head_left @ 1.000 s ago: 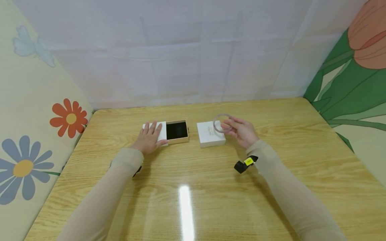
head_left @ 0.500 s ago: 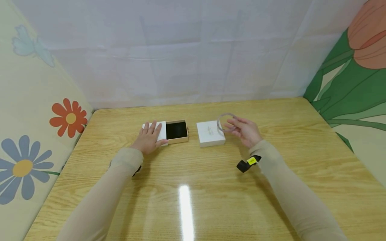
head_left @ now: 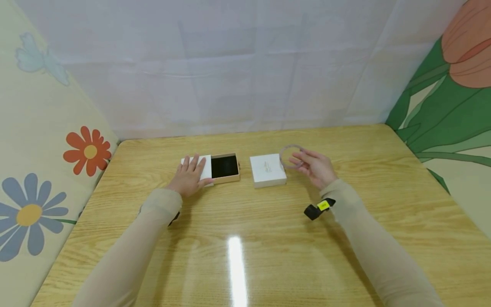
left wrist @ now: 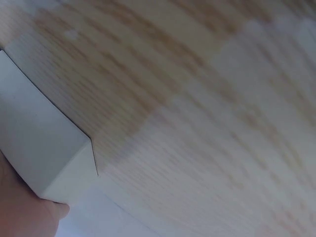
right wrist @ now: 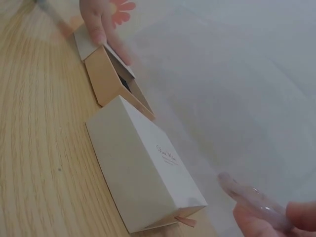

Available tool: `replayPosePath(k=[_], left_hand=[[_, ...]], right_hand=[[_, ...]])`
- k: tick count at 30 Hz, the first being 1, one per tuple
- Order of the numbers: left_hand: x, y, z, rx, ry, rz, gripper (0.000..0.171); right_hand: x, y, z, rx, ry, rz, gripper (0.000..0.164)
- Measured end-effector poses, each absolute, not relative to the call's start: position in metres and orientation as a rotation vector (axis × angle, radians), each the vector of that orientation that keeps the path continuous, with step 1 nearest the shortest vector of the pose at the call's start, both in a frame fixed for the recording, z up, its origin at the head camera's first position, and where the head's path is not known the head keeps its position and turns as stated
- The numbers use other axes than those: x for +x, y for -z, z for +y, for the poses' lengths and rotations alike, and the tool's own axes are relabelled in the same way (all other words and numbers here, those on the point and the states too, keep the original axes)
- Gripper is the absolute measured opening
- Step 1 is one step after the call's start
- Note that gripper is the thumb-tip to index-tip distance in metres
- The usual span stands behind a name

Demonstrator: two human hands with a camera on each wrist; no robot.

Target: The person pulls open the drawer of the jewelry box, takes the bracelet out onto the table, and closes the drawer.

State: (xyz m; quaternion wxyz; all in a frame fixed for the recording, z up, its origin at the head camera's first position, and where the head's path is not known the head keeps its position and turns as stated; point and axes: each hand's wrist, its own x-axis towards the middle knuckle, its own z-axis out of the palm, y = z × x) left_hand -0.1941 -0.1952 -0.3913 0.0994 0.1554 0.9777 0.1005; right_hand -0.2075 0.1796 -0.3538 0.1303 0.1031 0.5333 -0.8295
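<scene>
My left hand rests with spread fingers on the white sleeve of a slide-out gift box. From the sleeve's right side sticks out its tan drawer, lined in black. To the right stands a second white box, closed, with small lettering on top. Just right of that box, my right hand pinches a pale, translucent bangle above the table. In the right wrist view, thumb and finger hold the bangle near the second box's ribbon tab. The left wrist view shows only the sleeve's side and part of a hand.
Both boxes stand on a wood-grain table, towards its far edge. Behind it hangs a white cloth. Flower-painted panels flank the table on the left and right.
My right hand has drifted a little to the right with the bangle, from over the second box to beside it. The left hand and both boxes have stayed put.
</scene>
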Motion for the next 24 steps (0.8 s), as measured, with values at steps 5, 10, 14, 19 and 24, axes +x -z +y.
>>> replayPosePath(k=[5,10,14,19,24], left_hand=[[-0.193,0.391,-0.195,0.456,-0.301,2.891,0.079],[-0.193,0.392,-0.195,0.461,-0.300,2.896,0.078],[-0.193,0.392,-0.196,0.463,-0.314,2.896,0.078],[-0.193,0.393,-0.196,0.466,-0.324,2.898,0.079],[-0.192,0.391,-0.195,0.468,-0.334,2.896,0.078]], right_hand=[[-0.207,0.354,0.183,0.309,2.417,1.541,0.053],[-0.205,0.356,0.187,0.316,2.412,1.523,0.054],[-0.204,0.356,0.188,0.299,2.426,1.501,0.055],[-0.202,0.355,0.192,0.290,2.441,1.478,0.055],[-0.202,0.355,0.195,0.305,2.454,1.451,0.056]])
